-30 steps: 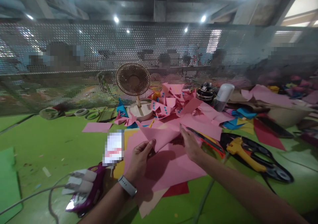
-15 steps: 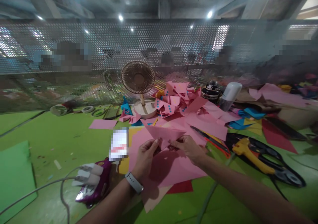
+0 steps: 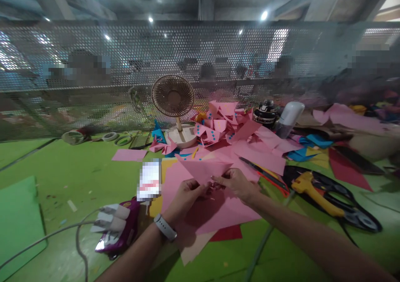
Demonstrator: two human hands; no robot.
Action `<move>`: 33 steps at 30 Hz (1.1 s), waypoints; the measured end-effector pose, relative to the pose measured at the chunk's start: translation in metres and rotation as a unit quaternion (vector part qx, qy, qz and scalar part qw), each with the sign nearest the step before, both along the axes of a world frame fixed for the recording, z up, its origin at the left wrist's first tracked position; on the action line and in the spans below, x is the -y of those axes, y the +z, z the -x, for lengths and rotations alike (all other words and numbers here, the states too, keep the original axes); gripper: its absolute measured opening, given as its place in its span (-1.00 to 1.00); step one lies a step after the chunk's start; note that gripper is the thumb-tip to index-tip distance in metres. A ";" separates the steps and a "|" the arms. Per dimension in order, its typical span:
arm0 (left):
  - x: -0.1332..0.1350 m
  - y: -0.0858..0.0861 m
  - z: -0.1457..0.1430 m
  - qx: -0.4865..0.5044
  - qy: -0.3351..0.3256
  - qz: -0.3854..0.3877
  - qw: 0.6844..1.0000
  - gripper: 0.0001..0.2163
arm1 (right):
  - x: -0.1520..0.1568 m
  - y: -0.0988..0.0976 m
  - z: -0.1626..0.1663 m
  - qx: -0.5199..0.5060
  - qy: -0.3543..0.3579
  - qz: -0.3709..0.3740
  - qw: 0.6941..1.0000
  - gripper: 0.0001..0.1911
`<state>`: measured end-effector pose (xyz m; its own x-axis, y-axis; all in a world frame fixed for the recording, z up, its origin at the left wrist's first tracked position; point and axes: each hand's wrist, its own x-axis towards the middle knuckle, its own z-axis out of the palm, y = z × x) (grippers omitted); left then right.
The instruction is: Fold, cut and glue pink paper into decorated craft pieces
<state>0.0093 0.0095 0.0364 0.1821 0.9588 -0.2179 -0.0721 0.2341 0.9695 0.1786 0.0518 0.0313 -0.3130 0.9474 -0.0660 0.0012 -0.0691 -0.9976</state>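
A folded pink paper piece (image 3: pixel 203 169) with small blue dots along its top edge is held up between my hands. My right hand (image 3: pixel 235 183) pinches its lower right side between thumb and fingers. My left hand (image 3: pixel 190 193), with a watch on the wrist, closes its fingertips at the paper's lower point, close to the right fingertips. Part of the left grip is hidden. Below both hands lie larger pink sheets (image 3: pixel 225 213), with a red sheet (image 3: pixel 228 233) partly underneath.
Behind stand a small fan (image 3: pixel 173 96) and a pile of folded pink pieces (image 3: pixel 218 126). On the left are a phone (image 3: pixel 149 180) and a purple power strip (image 3: pixel 120 228) with cables. On the right lies a yellow-handled hot glue gun (image 3: pixel 315 194), near a pen-like tool (image 3: pixel 265 175).
My left hand has slid right along the paper's lower edge, bringing its fingertips closer to my right hand's. The right hand stays nearly in place, and the paper has shifted slightly.
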 end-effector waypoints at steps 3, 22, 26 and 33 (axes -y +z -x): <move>0.000 0.001 0.000 -0.001 -0.015 0.003 1.000 -0.72 | -0.001 -0.002 0.000 -0.004 0.001 -0.001 1.000 -0.68; -0.005 -0.003 0.004 -0.021 -0.028 -0.069 0.997 -0.75 | -0.014 0.001 -0.009 -0.026 -0.030 0.017 0.999 -0.66; -0.006 -0.002 0.007 -0.007 -0.024 -0.068 0.997 -0.74 | -0.031 0.006 -0.027 -0.062 -0.099 0.003 0.993 -0.68; -0.003 -0.006 0.005 0.014 -0.015 -0.088 0.996 -0.72 | -0.010 0.001 -0.010 -0.039 -0.015 0.070 0.997 -0.62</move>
